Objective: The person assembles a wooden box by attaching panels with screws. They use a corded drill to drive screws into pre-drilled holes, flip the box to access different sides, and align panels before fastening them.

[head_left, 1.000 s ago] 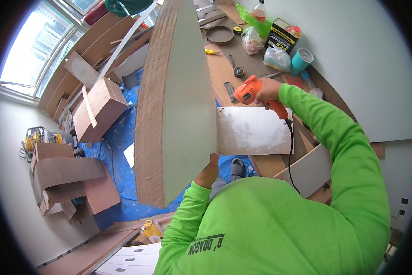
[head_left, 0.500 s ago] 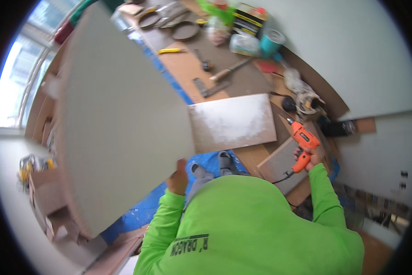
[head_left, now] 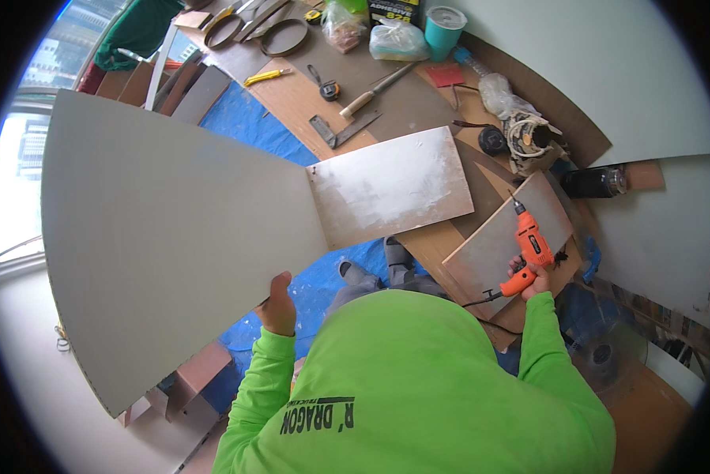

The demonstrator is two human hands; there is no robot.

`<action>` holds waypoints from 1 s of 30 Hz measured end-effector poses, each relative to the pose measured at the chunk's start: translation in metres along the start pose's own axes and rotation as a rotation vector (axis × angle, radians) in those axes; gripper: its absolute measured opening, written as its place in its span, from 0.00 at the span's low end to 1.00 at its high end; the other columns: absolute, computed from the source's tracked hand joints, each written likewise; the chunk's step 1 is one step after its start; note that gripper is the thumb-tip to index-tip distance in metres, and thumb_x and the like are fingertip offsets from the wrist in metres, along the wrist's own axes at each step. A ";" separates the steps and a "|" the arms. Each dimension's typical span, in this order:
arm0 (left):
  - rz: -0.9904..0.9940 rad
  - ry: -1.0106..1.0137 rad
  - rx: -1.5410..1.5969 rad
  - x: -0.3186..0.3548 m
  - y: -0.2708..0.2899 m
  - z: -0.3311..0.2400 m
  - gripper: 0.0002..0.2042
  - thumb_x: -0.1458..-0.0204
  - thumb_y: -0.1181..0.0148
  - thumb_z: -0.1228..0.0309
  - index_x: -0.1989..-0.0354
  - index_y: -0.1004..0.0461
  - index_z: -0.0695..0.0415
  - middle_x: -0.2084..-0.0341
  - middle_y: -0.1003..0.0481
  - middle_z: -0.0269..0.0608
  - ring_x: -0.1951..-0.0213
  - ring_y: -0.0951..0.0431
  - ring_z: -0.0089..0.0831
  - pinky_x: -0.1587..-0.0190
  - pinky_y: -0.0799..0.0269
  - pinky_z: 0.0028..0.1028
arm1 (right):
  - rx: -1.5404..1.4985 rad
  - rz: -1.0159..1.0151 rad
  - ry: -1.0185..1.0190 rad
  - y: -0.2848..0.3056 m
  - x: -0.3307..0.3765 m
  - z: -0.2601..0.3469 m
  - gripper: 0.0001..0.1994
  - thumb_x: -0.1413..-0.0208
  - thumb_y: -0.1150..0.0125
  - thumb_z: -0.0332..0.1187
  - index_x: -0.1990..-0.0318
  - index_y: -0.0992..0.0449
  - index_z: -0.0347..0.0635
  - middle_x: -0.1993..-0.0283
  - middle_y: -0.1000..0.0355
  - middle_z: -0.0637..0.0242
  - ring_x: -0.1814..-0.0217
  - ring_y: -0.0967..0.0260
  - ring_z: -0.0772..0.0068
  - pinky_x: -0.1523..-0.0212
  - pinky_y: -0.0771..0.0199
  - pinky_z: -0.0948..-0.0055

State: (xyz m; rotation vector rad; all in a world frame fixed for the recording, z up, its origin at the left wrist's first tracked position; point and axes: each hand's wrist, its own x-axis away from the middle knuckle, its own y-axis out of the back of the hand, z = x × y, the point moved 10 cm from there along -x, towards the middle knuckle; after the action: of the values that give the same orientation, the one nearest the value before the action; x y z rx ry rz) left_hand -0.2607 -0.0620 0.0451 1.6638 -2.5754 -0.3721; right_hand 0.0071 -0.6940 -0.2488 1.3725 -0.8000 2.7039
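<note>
— Blue tarpaulin (head_left: pixel 252 126) and brown floor boards (head_left: pixel 307 95) fill the workroom below you. What are you holding?

— My left hand (head_left: pixel 278 304) grips the lower edge of a large grey panel (head_left: pixel 165 237), fingers curled under it and thumb on top. It is pale, smooth and matt, a flat sheet with a thin edge, and it covers most of the left side of the view, held up flat above the tarp.

— And the other hand?

— My right hand (head_left: pixel 529 276) is closed round the grip of an orange power drill (head_left: pixel 529 249). Its bit points up and away from me, and a black cord trails from the handle towards my green sleeve (head_left: pixel 548 347). The drill hangs over a small grey offcut (head_left: pixel 497 237) lying on the floor.

— What lies between the two?

— A whitish rectangular board (head_left: pixel 390 186), streaked and patchy, lies flat on the floor just past the panel's right corner. My grey shoes (head_left: pixel 374 265) stand at its near edge.

— Beyond that?

— Scattered tools: a hammer (head_left: pixel 374 91), a steel square (head_left: pixel 343 130), a tape measure (head_left: pixel 329 89), a yellow knife (head_left: pixel 266 77), a teal cup (head_left: pixel 444 28) and plastic bags (head_left: pixel 398 39) near the pale wall (head_left: pixel 608 71).
</note>
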 end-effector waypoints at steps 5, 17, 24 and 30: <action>-0.008 0.043 0.058 -0.002 -0.004 -0.012 0.03 0.51 0.39 0.83 0.72 0.23 0.62 0.73 0.23 0.33 0.68 0.25 0.24 0.62 0.27 0.28 | 0.137 -0.027 -0.017 0.015 -0.009 0.001 0.25 0.43 0.32 0.33 0.38 0.28 0.48 0.48 0.25 0.66 0.47 0.26 0.57 0.44 0.24 0.41; 0.095 -0.132 -0.210 0.006 -0.004 -0.001 0.02 0.51 0.37 0.81 0.73 0.22 0.62 0.72 0.22 0.39 0.68 0.23 0.34 0.62 0.26 0.32 | 0.726 -0.310 -0.351 0.038 0.020 -0.001 0.27 0.44 0.28 0.53 0.42 0.27 0.50 0.48 0.24 0.62 0.46 0.26 0.49 0.45 0.25 0.42; 0.093 -0.283 -0.353 0.010 -0.006 -0.006 0.03 0.51 0.39 0.83 0.73 0.22 0.62 0.74 0.23 0.33 0.71 0.25 0.24 0.65 0.28 0.27 | 0.866 -0.320 -0.511 0.044 0.011 0.005 0.38 0.49 0.26 0.60 0.38 0.30 0.45 0.43 0.28 0.49 0.39 0.31 0.40 0.42 0.27 0.39; 0.150 -0.377 -0.444 0.012 -0.011 -0.018 0.02 0.50 0.39 0.83 0.72 0.22 0.63 0.76 0.23 0.36 0.73 0.24 0.29 0.67 0.28 0.29 | 1.183 -0.401 -0.687 0.004 0.025 0.021 0.53 0.47 0.45 0.77 0.33 0.40 0.32 0.44 0.29 0.37 0.47 0.25 0.33 0.49 0.21 0.40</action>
State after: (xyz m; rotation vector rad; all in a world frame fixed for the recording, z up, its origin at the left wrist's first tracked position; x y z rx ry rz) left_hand -0.2524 -0.0803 0.0594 1.3358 -2.5633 -1.2451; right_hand 0.0066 -0.7128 -0.2210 2.2802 1.2414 2.2838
